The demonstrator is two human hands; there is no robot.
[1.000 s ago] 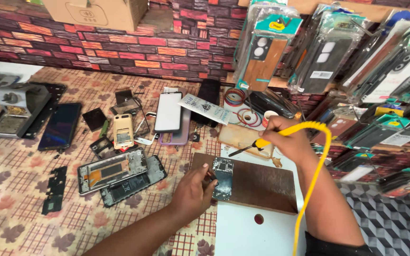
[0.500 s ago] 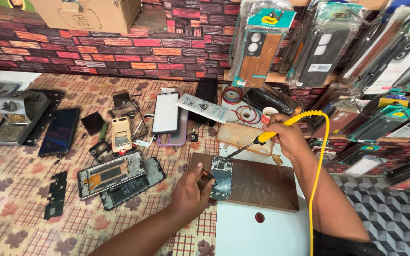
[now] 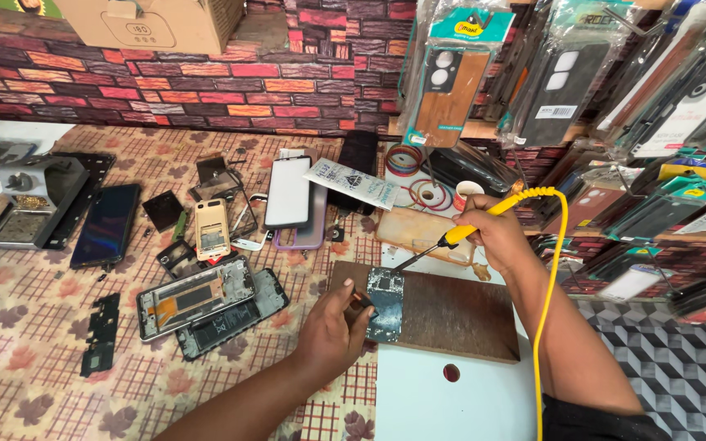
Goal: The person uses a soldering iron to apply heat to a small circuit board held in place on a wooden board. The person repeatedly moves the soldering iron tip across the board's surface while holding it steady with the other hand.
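My right hand kept gripping the soldering iron — its tip now lower, nearer the circuit board — which my left hand still pinched.

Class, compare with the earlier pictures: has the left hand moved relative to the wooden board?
No. The left hand stays at the wooden board's left edge, fingers on the circuit board; only the camera shifted.
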